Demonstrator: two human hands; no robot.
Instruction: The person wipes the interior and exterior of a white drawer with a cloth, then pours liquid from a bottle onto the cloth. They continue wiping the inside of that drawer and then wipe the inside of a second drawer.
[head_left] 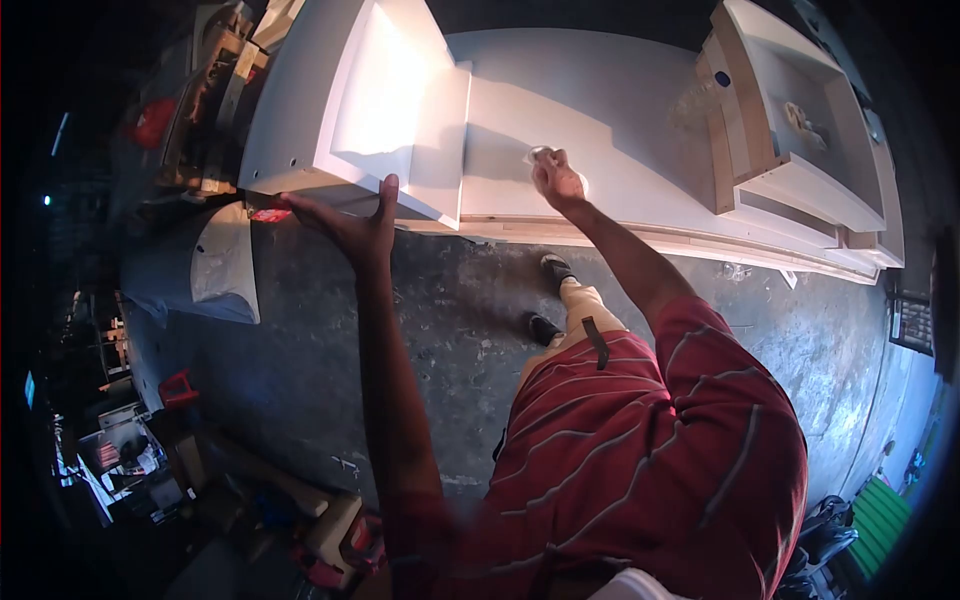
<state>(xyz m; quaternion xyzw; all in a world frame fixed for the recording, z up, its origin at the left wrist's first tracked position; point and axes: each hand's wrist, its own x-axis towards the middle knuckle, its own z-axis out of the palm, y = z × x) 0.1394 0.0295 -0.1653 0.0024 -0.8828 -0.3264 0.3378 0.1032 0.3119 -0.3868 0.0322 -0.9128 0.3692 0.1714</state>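
My right hand is closed over a small whitish pad or wad and presses it close to the face of a long white panel. Most of the pad is hidden under the fingers, and I cannot tell its exact kind. My left hand lies with thumb and fingers spread against the near lower edge of a white box-shaped cabinet section. Its thumb points up along the edge, and the fingers reach left beneath the corner. Bright light falls inside the cabinet section.
At the right end of the panel stands another open box section with wooden edging. A pale covered block sits below the left corner. The grey concrete floor lies under my feet. A red stool-like object is at the left.
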